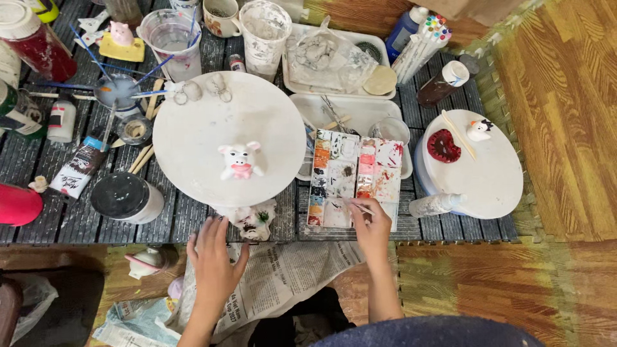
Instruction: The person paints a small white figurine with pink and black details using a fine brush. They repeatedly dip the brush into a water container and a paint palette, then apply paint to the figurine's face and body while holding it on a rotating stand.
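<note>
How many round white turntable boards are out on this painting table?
2. One large turntable sits mid-table with a small pig figurine on it, just beyond the left hand. A second turntable stands at the right, past the right hand.

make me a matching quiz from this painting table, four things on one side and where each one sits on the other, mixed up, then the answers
Things
1. pig figurine
2. red lips piece
3. right hand
4. left hand

Places
A. on the smaller round board at the right, beside a wooden stick
B. at the near edge of the paint palette, holding a thin brush
C. in the middle of the big white round turntable
D. below the turntable, fingers spread over newspaper

Pairs: 1-C, 2-A, 3-B, 4-D
</note>
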